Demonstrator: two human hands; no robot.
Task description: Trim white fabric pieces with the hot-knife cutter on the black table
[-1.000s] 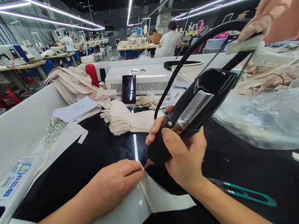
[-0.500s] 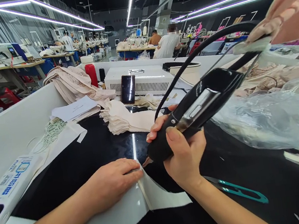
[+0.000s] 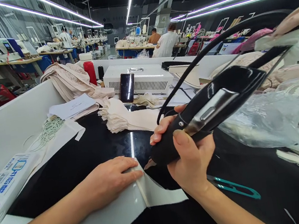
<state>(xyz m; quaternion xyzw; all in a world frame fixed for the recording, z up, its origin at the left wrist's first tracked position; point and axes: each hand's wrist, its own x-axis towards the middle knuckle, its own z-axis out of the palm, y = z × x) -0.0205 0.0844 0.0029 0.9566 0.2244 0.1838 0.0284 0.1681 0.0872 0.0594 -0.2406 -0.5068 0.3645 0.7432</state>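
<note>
My right hand (image 3: pixel 191 158) is wrapped round a black corded hot knife (image 3: pixel 205 109) with a silver lever on its side. Its metal tip (image 3: pixel 149 164) points down and left, just right of the fabric edge. My left hand (image 3: pixel 110 177) lies flat, fingers stretched out, on a glossy white sheet (image 3: pixel 122 214). Its fingertips touch the upper end of a cream fabric piece (image 3: pixel 158 192) that sticks out from the sheet's right edge. At upper right, another person's hand (image 3: pixel 295 21) holds a pale strip (image 3: pixel 275 39) by the tool's cord. Teal thread snips (image 3: pixel 238 188) lie right of my right wrist.
Behind the hands lie stacked cream fabric pieces (image 3: pixel 127 115), a phone (image 3: pixel 127 87) and a white vented box (image 3: pixel 139 78). Green elastic cord (image 3: pixel 50 130) and a white printed box (image 3: pixel 10 187) are at left. A clear plastic bag (image 3: pixel 264 121) lies right. White walls (image 3: pixel 12 105) edge the black tabletop (image 3: pixel 110 151).
My right hand and the hot knife have shifted slightly right, the tip a little farther from the fabric. The other person's hand has moved right. My left hand stays on the sheet.
</note>
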